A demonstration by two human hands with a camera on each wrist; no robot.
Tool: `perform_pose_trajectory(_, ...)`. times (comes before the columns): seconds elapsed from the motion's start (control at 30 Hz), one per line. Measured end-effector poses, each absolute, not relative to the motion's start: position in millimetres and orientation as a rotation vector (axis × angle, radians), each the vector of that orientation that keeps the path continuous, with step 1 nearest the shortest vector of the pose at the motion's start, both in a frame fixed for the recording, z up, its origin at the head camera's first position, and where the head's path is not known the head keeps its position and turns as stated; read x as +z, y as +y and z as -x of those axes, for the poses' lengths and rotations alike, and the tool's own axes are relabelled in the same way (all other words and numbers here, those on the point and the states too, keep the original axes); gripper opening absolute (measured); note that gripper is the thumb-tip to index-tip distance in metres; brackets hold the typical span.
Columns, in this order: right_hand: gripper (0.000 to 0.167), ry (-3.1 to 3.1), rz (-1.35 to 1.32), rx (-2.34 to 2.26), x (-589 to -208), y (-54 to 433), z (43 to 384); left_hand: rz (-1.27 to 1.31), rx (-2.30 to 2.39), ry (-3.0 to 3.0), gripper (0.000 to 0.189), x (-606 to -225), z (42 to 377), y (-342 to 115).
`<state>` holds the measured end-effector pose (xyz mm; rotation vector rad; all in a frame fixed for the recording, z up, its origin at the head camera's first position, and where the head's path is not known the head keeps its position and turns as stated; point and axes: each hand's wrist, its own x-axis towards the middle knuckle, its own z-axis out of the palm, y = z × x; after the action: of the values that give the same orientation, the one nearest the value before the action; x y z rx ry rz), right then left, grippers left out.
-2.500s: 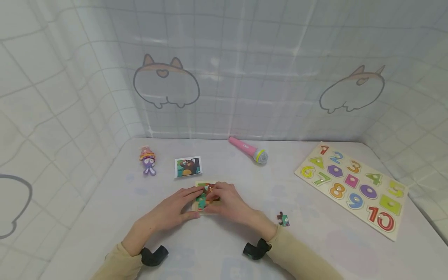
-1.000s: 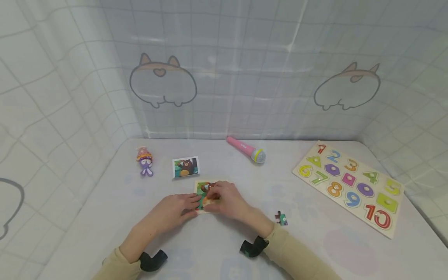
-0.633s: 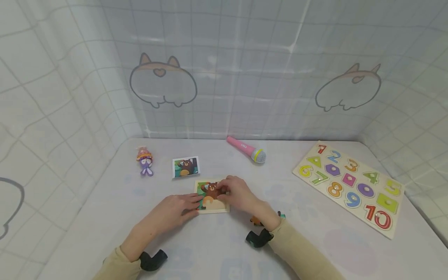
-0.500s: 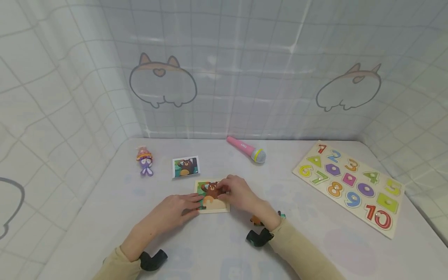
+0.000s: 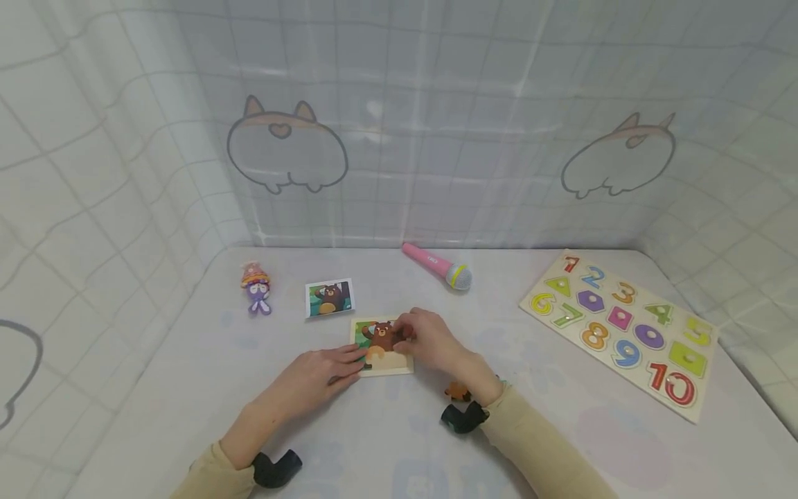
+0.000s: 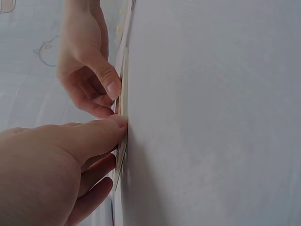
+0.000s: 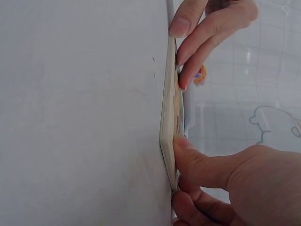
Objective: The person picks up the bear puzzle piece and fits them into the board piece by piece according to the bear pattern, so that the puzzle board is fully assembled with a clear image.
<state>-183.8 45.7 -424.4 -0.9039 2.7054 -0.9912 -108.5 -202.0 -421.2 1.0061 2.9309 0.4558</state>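
In the head view a small wooden bear jigsaw puzzle (image 5: 382, 346) lies on the table, with bare wood along its lower right. My left hand (image 5: 314, 374) rests at its left side, fingers fairly straight on the picture and thumb at the front edge. With curled fingers my right hand (image 5: 433, 343) pinches a puzzle piece at the upper right of the picture; the fingers hide most of it. An orange loose puzzle piece (image 5: 458, 391) lies beside the right forearm. The right wrist view shows the right thumb (image 7: 188, 157) on the top of the board.
A bear picture card (image 5: 329, 298) lies behind the puzzle. Farther left is a purple doll (image 5: 257, 290) in a knitted hat. A pink toy microphone (image 5: 438, 265) lies at the back, and a wooden number board (image 5: 620, 333) is on the right.
My right hand has moved from the puzzle's lower middle to its right side, leaving bare wood visible. The orange piece has come into view; the teal piece is mostly hidden by the right arm.
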Motion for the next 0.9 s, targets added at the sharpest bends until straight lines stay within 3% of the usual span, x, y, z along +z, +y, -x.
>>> perform_pose_trajectory(0.9, 0.022, 2.664, 0.912, -1.046, -428, 59, 180, -0.911, 0.566, 2.858, 0.034, -425, 110, -204)
